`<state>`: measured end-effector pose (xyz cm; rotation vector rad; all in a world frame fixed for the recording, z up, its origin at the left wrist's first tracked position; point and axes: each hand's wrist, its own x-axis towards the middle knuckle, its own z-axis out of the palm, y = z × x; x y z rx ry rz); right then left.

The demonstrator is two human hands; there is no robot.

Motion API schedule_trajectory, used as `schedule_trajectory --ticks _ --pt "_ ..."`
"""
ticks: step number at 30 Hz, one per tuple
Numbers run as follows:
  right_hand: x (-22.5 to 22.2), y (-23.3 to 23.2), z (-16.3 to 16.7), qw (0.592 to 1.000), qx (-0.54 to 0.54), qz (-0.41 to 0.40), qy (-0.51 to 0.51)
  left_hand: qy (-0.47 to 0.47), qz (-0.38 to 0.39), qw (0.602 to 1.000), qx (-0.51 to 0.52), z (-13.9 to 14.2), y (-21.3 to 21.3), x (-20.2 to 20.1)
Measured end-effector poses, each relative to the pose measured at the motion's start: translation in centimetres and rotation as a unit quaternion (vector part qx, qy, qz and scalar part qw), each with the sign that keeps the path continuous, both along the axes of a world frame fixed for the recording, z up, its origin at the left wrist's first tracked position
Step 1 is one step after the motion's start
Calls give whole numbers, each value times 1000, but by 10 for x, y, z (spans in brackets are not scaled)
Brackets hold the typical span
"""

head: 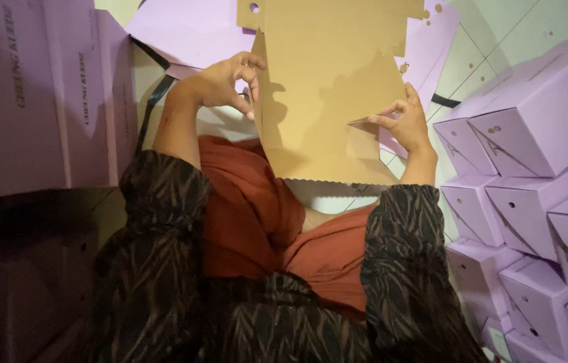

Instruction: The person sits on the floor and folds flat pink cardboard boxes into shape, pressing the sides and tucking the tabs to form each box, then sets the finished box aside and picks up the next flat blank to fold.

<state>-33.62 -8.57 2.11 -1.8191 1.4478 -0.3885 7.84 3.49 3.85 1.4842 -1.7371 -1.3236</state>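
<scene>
My left hand [225, 81] curls its fingers over the left edge of a flat, brown, die-cut cardboard sheet [328, 94], pinching it between thumb and fingertips, while my right hand [405, 124] pinches a small pointed flap on the sheet's right side between thumb and forefinger. I see the sheet held upright in front of me, above my lap, its matte kraft face toward me, with a wavy scalloped bottom edge, notched corners at the top and one small round punched hole near its upper left. Behind it lie flat lilac cardboard sheets [190, 30] on a pale tiled floor [519, 30], partly hidden by the brown sheet; I cannot tell how many. A rust-orange cloth [250, 202] drapes over my lap, and both my forearms wear dark patterned sleeves [163, 222] with a leaf-like print. To my right stands a pile of folded lilac cardboard boxes [533, 128], smooth-sided with small round holes and dark lettering; I count roughly ten, some cut off by the frame. To my left sits a tall stack of flat lilac cardboard panels [42, 94], standing on edge, too tightly packed to count, in shadow lower down.
</scene>
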Motion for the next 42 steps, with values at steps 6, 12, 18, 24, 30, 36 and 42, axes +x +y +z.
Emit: schedule_trajectory --ticks 6,12,18,24,30,36,42 --pt "11 10 6 979 -90 35 181 -139 -49 988 -38 -6 -4 -22" --pt "53 55 31 982 -29 132 135 -136 -31 985 -99 -6 -7 -37" --pt "105 116 76 856 39 408 314 -45 -4 987 -157 -8 -10 -30" --pt "92 97 130 934 275 140 181 54 32 989 -131 1 -7 -29" --pt "53 75 108 955 212 200 52 -20 61 965 -255 11 -12 -46" --pt "16 54 89 948 243 193 -71 92 78 960 -254 3 -18 -52" --pt "-3 49 88 964 170 185 -83 142 134 929 -316 -8 -21 -57"
